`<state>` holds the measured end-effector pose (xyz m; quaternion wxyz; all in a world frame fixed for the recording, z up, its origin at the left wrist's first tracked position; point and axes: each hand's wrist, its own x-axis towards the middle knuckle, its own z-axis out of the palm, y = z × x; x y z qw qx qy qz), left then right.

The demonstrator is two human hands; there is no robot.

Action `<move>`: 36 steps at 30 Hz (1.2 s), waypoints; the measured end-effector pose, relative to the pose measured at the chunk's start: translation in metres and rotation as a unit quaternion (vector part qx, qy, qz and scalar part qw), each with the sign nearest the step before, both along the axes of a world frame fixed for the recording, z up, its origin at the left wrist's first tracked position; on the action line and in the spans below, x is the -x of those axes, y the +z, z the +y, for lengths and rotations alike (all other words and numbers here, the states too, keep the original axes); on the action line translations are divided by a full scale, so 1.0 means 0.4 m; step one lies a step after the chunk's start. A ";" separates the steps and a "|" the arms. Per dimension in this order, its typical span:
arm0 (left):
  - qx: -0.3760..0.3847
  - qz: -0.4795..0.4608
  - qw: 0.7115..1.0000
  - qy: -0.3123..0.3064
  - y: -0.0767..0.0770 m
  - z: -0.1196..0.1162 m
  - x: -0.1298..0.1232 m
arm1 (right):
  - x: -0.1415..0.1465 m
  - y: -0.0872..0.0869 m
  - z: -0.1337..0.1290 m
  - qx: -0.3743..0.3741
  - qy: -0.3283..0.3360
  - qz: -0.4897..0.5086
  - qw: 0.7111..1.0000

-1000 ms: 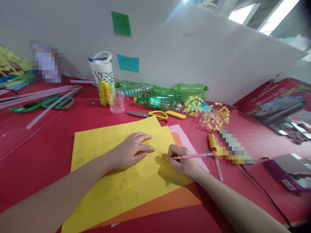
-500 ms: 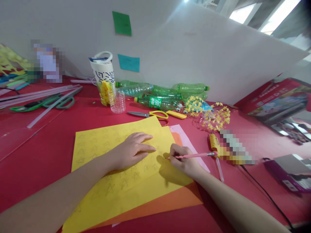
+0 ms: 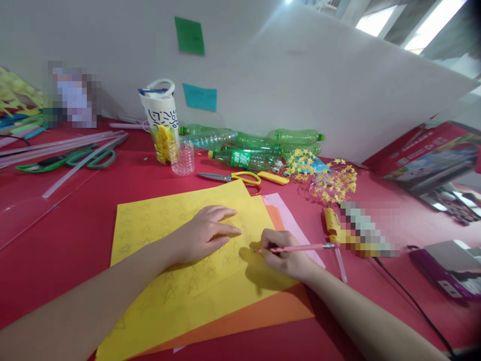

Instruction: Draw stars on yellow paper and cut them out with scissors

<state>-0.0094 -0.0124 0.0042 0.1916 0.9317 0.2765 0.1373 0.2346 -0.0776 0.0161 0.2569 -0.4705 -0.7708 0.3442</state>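
A yellow sheet of paper [image 3: 150,313] lies on the red table, with rows of pencil-drawn stars across it. My left hand [image 3: 206,233] rests on the sheet, fingers apart and holding nothing. In my right hand [image 3: 285,253] is a pink pencil [image 3: 304,247], gripped near its point, its tip at the paper to the right of the drawn stars. The pencil's other end points right. Under the yellow sheet, an orange sheet [image 3: 263,313] and a pink sheet [image 3: 296,228] stick out.
Beyond the paper are scissors [image 3: 216,177], a yellow comb-like piece [image 3: 274,177], a clear cut cup [image 3: 182,159], several green bottles [image 3: 259,158] and yellow star decorations [image 3: 334,180]. A yellow glue gun [image 3: 332,223] lies right, a purple power strip [image 3: 447,283] farther right. Clear strips [image 3: 86,165] lie left.
My right hand and the pencil have shifted slightly down the sheet toward me. My left hand stays in place.
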 end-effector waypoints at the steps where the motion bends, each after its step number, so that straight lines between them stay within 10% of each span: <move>1: -0.001 0.000 1.000 0.000 -0.001 0.000 0.000 | 0.001 0.001 0.000 0.000 0.003 0.000 1.000; 17: 0.007 -0.007 1.000 -0.001 0.004 -0.001 -0.002 | 0.005 0.007 -0.004 0.006 0.016 0.016 1.000; 26: -0.015 0.012 1.000 -0.017 0.012 -0.004 -0.004 | -0.027 -0.014 0.038 -0.033 -0.194 0.119 0.973; 36: 0.072 0.008 0.985 -0.154 0.089 -0.063 -0.019 | -0.013 0.006 0.053 -0.162 -0.106 -0.042 0.980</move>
